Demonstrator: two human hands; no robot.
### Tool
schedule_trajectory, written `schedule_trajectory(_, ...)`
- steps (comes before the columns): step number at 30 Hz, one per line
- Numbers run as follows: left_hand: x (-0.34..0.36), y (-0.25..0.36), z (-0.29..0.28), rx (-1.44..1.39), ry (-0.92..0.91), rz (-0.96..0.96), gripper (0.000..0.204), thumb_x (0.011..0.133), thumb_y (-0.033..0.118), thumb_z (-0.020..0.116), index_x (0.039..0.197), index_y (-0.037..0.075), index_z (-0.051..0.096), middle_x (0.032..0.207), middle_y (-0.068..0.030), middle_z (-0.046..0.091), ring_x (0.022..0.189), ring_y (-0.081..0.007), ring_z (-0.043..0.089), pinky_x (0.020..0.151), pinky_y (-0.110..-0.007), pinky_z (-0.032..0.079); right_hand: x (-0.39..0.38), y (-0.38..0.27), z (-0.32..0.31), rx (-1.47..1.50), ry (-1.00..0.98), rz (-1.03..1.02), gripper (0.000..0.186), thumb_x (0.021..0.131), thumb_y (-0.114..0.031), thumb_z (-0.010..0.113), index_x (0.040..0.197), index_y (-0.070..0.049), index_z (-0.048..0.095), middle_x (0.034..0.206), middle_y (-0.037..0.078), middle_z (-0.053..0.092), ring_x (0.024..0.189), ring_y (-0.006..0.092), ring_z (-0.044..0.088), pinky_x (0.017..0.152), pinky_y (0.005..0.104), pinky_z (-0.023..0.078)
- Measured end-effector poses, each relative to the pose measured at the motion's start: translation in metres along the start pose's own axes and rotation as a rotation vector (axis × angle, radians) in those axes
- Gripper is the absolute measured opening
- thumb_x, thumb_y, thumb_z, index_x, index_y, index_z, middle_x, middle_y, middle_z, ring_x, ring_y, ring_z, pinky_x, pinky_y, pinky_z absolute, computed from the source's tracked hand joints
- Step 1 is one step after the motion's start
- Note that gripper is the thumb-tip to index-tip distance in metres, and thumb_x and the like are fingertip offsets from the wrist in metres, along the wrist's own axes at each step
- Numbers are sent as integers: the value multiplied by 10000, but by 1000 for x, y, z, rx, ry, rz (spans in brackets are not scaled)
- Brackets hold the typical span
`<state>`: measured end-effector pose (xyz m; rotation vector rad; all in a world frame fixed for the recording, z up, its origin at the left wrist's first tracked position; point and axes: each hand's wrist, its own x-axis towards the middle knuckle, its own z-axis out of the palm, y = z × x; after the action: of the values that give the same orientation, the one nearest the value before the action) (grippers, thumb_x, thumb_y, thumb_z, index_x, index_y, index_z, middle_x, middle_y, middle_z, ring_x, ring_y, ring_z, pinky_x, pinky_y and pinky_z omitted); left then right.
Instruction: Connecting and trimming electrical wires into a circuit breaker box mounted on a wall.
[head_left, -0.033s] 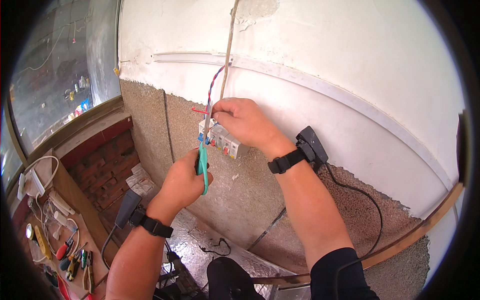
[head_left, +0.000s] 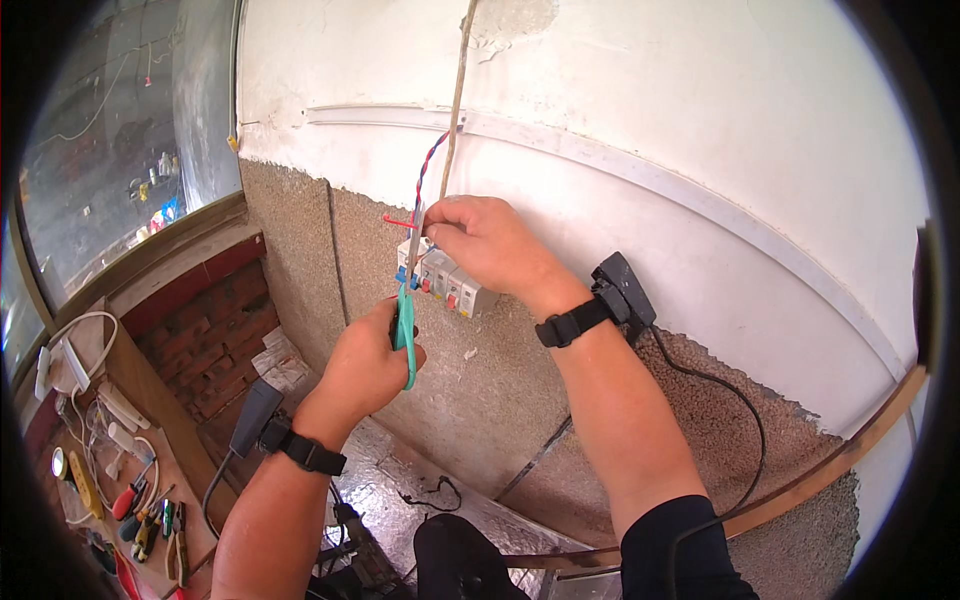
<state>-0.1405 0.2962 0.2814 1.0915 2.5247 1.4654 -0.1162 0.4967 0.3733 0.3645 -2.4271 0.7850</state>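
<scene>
My left hand [head_left: 375,355] grips the turquoise handles of scissors [head_left: 407,360]; their metal blades rise upright in front of a row of circuit breakers [head_left: 450,280] with red and blue switches on the wall. My right hand [head_left: 480,245] is pinched at the wires just above the breakers, beside the upper blades, its fingertips partly hidden. A twisted red and blue wire [head_left: 432,155] drops from the wall channel to that spot, with a short red wire [head_left: 398,219] sticking out leftward and a beige cable [head_left: 455,90] running upward.
At lower left, a wooden board [head_left: 195,500] holds pliers, screwdrivers [head_left: 125,505] and white cables. A window [head_left: 110,120] is at upper left above brickwork [head_left: 215,350]. A curved wooden strip [head_left: 830,460] crosses the lower right; foil sheeting [head_left: 380,465] lies below.
</scene>
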Motion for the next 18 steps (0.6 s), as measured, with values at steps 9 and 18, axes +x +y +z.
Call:
schedule_trajectory(9, -1, 1, -1, 30, 25, -29, 463, 799, 76, 661, 1229, -77, 585, 1046, -219, 733, 945, -323, 720, 836, -394, 560, 0, -1, 1, 11, 18, 3, 256, 918, -214, 597, 1012, -24, 740, 891, 212, 717, 817, 353, 694, 757, 422, 539)
schedule_trajectory(18, 0, 3, 0, 68, 45, -58, 459, 798, 80, 666, 1223, -76, 588, 1061, -229, 733, 974, -347, 724, 855, -405, 560, 1, -6, -2, -51, -27, 26, 271, 923, -203, 614, 1064, -3, 730, 945, 173, 746, 873, 258, 701, 832, 355, 536)
